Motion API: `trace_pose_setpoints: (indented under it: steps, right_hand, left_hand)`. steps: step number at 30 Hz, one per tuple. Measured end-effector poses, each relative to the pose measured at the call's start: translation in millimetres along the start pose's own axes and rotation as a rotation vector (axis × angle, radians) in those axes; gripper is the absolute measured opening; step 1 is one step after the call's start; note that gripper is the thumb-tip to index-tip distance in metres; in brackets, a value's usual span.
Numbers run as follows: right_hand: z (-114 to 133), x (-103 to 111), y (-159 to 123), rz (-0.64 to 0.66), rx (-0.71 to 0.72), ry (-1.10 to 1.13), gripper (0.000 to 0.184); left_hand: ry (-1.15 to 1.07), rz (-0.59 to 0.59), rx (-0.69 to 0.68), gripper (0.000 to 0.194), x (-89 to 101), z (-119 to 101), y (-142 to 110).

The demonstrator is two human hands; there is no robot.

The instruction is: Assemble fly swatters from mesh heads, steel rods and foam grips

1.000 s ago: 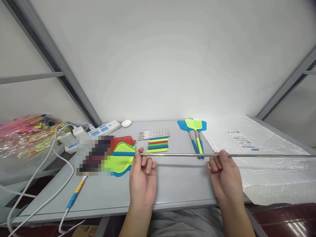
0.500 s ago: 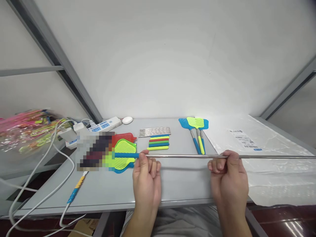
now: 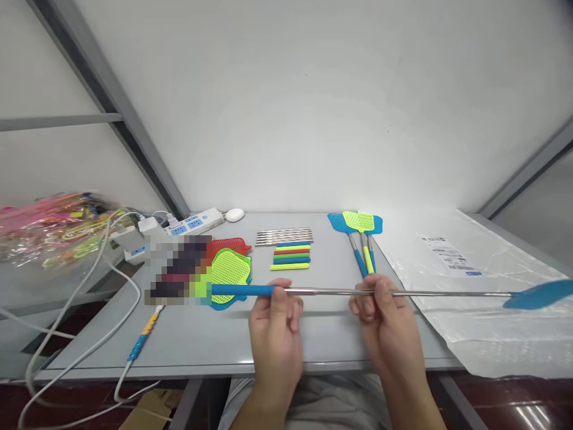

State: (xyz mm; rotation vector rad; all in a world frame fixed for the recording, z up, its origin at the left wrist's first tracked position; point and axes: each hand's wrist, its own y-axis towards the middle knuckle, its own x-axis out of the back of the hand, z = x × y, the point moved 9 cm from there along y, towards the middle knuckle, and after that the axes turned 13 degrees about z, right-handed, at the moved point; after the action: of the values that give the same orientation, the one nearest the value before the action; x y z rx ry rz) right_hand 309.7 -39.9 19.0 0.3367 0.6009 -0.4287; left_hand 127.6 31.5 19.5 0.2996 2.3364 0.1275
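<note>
Telescopic fly swatter: thin polished steel rod, blue foam grip at left, flat blue mesh head at far right; held level above the bench. Left hand grasps the rod beside the grip; right hand pinches it mid-length. Bench: smooth grey, matt, against a plain white wall. Clear plastic sheet covers its right side. Loose mesh heads, foam grips, finished swatters lie behind. Front strip bare.
</note>
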Motion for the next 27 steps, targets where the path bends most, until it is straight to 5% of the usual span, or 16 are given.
trace_pose_setpoints:
  steps: [13,17,22,27]
  right_hand:
    - [48,59,7,-0.263,0.221,0.106,0.020]
    - [50,70,9,-0.292,0.220,0.162,0.022]
    - [51,56,3,-0.303,0.309,0.102,0.021]
    - [15,7,-2,-0.198,0.164,0.134,0.023]
  left_hand:
    - [-0.126,-0.102,-0.206,0.021,38.9,-62,35]
    - [-0.145,-0.107,-0.203,0.018,38.6,-62,37]
    - [-0.124,-0.096,-0.129,0.021,20.6,-38,25]
    - [-0.086,-0.013,-0.026,0.022,-8.1,-14,6]
